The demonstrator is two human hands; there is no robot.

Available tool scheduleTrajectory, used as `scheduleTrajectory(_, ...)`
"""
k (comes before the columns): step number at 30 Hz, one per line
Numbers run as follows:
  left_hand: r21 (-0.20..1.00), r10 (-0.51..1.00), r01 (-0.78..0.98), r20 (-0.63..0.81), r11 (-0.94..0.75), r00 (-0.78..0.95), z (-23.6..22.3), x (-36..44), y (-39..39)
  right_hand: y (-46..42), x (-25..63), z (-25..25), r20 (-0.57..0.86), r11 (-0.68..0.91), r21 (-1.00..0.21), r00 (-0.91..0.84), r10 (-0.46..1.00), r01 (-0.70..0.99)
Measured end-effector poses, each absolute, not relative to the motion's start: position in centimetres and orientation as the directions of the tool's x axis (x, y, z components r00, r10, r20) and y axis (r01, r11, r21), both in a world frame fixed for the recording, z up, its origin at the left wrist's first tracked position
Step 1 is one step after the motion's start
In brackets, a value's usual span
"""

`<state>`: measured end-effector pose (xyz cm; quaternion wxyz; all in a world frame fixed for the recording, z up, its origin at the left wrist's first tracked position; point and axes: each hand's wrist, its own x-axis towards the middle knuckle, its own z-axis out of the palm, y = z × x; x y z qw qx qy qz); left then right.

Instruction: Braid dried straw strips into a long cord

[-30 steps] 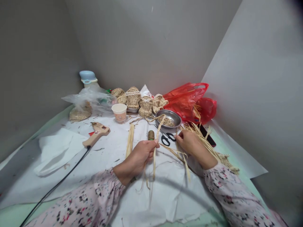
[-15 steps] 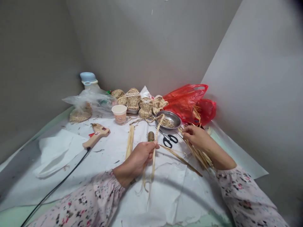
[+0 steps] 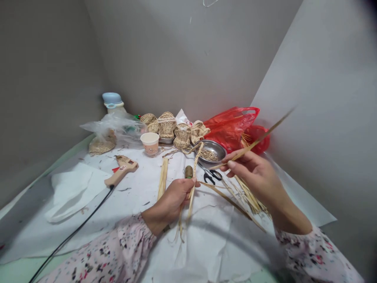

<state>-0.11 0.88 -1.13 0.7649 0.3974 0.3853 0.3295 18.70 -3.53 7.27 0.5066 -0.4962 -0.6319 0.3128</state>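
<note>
Gripping a braided straw strip (image 3: 192, 196) in your closed left hand (image 3: 171, 206), you have a small brown cylinder (image 3: 189, 171) poking up just above your thumb, and the braid runs up past it to just beside a steel bowl (image 3: 211, 151) of straw bits. Your right hand (image 3: 253, 177) pinches one long straw strand (image 3: 259, 137) between thumb and fingers, its tip reaching up past a red plastic bag (image 3: 231, 129). Below that hand lie loose straw strands (image 3: 250, 200), and black-handled scissors (image 3: 212, 175) sit just in front of the bowl. On the white paper covering the surface (image 3: 88, 239), a flat straw bundle (image 3: 162, 179) lies left of your fist, near a hot glue gun (image 3: 121, 169) with its black cord (image 3: 70, 236). Farther back stand woven straw slippers (image 3: 166, 125), a paper cup (image 3: 150, 143) and a clear plastic bag (image 3: 116, 125).
</note>
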Motion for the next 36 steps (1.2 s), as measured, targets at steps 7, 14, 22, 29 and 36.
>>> scheduleTrajectory(7, 0.847, 0.827, -0.253, -0.317, 0.467, 0.464, -1.8, -0.2, 1.3, -4.0, 17.0, 6.3, 0.407, 0.540, -0.652, -0.356, 0.841, 0.532)
scheduleTrajectory(14, 0.824, 0.811, -0.316, -0.262, 0.471, 0.524, -1.8, -0.2, 1.3, -5.0, 16.0, 6.3, 0.253, 0.614, -0.508, -0.577, 0.777, 0.604)
scheduleTrajectory(22, 0.824, 0.810, -0.332, -0.233, 0.458, 0.538, -2.3, -0.1, 1.4, -5.4, 15.4, 6.5, 0.181, 0.629, -0.464, -0.628, 0.757, 0.624)
scheduleTrajectory(29, 0.833, 0.789, -0.235, -0.327, 0.501, 0.521, -1.6, 0.0, 1.0, -5.2, 14.8, 6.1, 0.165, 0.678, -0.507, -0.713, 0.682, 0.532)
scheduleTrajectory(36, 0.873, 0.802, -0.216, -0.270, 0.438, 0.532, -1.9, -0.2, 1.0, -4.4, 15.1, 4.8, 0.205, 0.587, -0.550, -0.585, 0.785, 0.594)
